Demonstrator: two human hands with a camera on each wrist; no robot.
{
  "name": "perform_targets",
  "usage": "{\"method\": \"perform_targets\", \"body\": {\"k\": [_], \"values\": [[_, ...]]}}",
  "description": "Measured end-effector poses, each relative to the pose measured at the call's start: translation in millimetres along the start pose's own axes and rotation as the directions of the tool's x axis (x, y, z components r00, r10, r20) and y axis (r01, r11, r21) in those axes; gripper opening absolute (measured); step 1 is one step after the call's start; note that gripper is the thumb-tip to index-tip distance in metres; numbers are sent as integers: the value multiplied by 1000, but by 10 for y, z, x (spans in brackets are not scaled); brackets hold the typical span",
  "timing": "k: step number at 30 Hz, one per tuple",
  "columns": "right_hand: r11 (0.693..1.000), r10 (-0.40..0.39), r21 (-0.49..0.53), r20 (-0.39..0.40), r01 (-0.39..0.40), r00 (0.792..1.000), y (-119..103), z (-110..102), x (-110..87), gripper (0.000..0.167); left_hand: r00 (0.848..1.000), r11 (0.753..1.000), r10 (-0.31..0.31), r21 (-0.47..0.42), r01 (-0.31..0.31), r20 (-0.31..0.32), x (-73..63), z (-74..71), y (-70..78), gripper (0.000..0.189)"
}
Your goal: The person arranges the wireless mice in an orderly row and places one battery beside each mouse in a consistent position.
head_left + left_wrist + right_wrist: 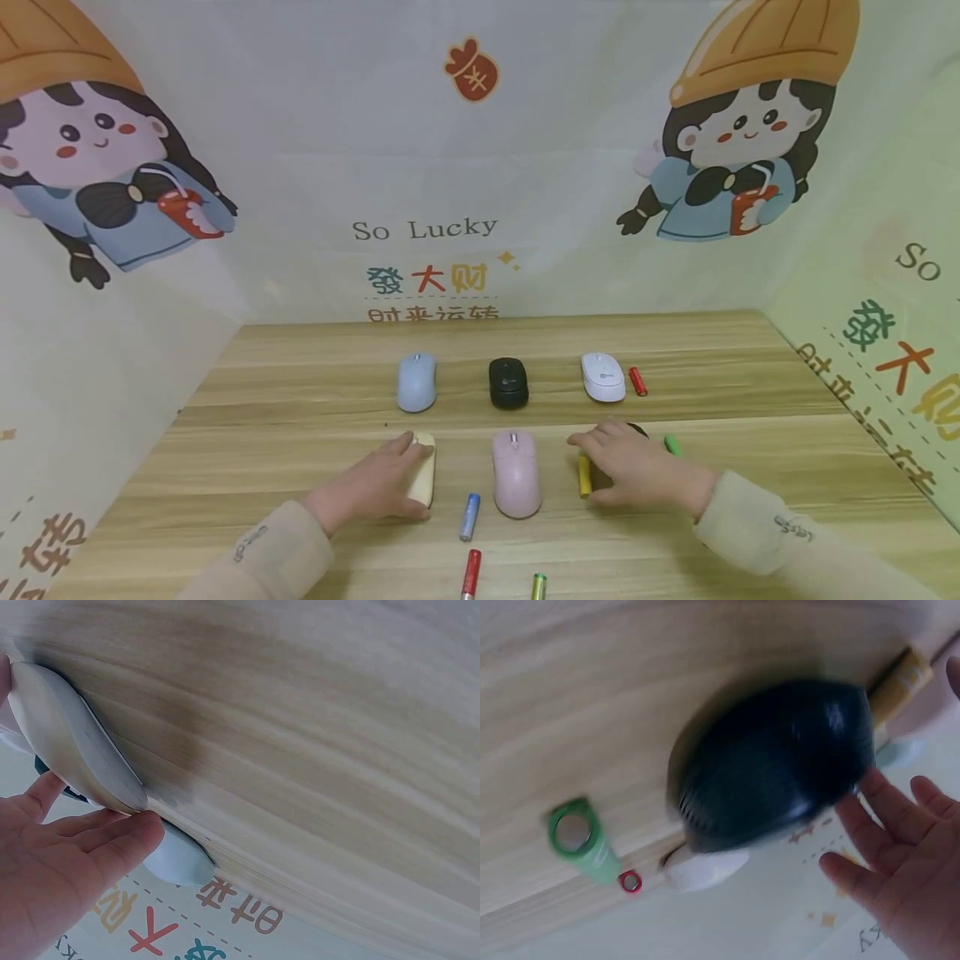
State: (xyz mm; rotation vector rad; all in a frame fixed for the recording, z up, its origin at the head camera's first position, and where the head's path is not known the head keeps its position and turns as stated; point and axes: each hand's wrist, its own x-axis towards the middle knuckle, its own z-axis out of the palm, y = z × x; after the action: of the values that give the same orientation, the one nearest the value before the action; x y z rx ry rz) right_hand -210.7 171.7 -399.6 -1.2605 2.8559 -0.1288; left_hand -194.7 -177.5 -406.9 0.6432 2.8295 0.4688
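My left hand (369,486) grips a cream computer mouse (424,477) on the table, fingertips at its front end and thumb at its rear. In the left wrist view, the mouse (64,731) spans the space between thumb and fingers. Over on the right, my right hand (637,465) is spread above a black mouse (780,765), covering most of it in the head view. Its fingertips are right at the mouse's edge, while the thumb stands apart. A yellow battery (584,477) lies left of that mouse, and a green battery (672,445) lies to its right.
A pink mouse (517,475) sits between the hands, with a blue battery (469,517) beside it. Nearer are a red battery (471,573) and a green-gold one (539,587). Behind stand blue (416,385), black (509,383) and white (603,377) mice, plus a small red battery (637,381).
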Motion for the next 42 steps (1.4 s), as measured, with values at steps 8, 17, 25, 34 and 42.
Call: {"method": "perform_targets", "body": {"k": [8,17,25,34,42], "values": [[1000,2,0,-5,-2,1000,-35,110,57,62,1000,1000,-5,-16,5,1,-5,-1,8,79],[1000,-11,10,-14,11,1000,-19,144,96,57,1000,1000,1,-15,-1,5,-22,-15,14,80],[997,-70,-20,-34,69,997,10,164,154,57,1000,1000,1,-7,-1,0,-11,-4,8,80],[999,-51,17,-28,52,998,9,164,191,58,1000,1000,13,-2,-13,-7,-7,0,-1,79],[998,-31,47,-3,31,1000,3,172,188,57,1000,1000,12,5,-12,-15,3,16,-11,80]]}}
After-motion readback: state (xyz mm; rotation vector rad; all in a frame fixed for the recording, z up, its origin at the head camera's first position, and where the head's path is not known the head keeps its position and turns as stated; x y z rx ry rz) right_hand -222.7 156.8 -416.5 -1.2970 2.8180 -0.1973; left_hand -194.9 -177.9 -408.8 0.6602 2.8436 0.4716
